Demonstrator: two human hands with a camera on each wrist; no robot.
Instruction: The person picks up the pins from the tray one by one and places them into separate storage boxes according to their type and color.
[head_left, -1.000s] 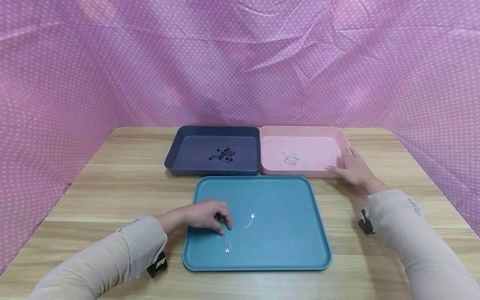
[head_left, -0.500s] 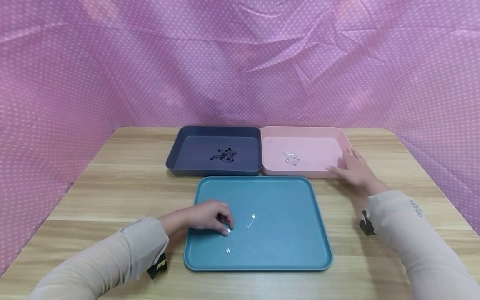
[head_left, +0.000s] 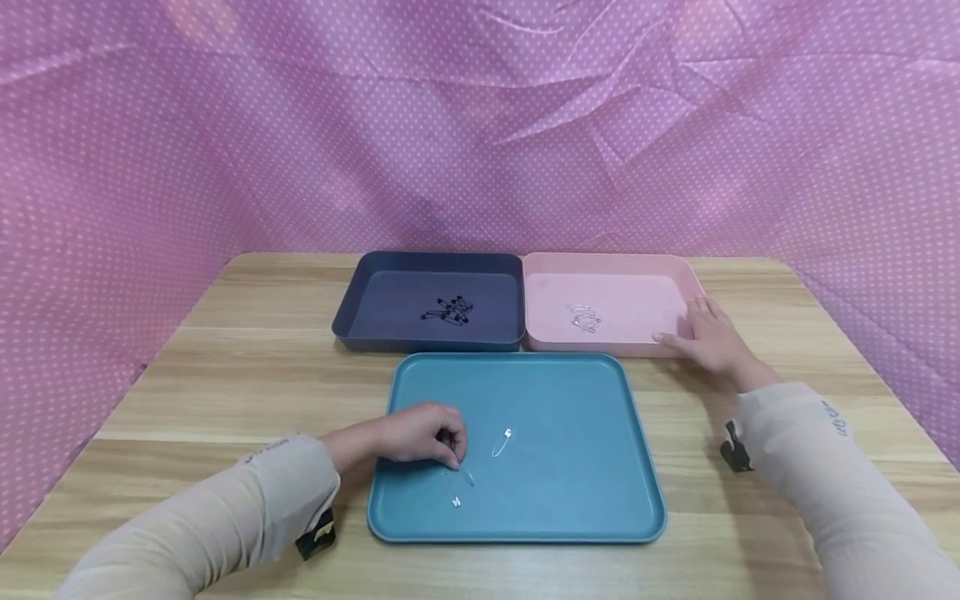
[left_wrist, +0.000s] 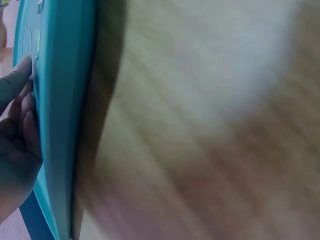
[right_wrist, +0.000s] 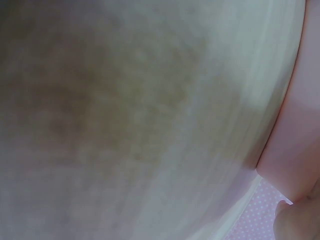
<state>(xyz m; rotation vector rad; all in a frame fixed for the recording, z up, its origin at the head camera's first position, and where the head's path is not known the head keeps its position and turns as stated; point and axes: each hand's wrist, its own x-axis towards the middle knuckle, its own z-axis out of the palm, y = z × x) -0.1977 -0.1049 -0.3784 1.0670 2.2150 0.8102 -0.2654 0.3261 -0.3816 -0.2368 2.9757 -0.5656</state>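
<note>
On the teal tray (head_left: 555, 492), my left hand (head_left: 422, 433) pinches a silver safety pin (head_left: 468, 477) between thumb and fingertips. Its wire end pokes out below the fingers, and its head is hidden by them. Just below lies a second silver safety pin (head_left: 455, 502), close to the first. A third safety pin (head_left: 502, 443) lies to the right of the hand. My right hand (head_left: 712, 340) rests with extended fingers on the right front corner of the pink tray (head_left: 637, 310). In the left wrist view, the thumb (left_wrist: 19, 77) and curled fingers show at the tray's edge.
Behind the teal tray, a dark blue tray (head_left: 390, 312) stands side by side with the pink one. Several black safety pins (head_left: 450, 311) lie in the dark tray, and several silver ones (head_left: 583, 317) in the pink. A wooden table (head_left: 247, 375) carries them; a dotted pink cloth (head_left: 480, 125) hangs behind.
My left thumb and fingers have closed on one safety pin, whose head has gone from sight under the fingertips. My right hand stays at the pink tray.
</note>
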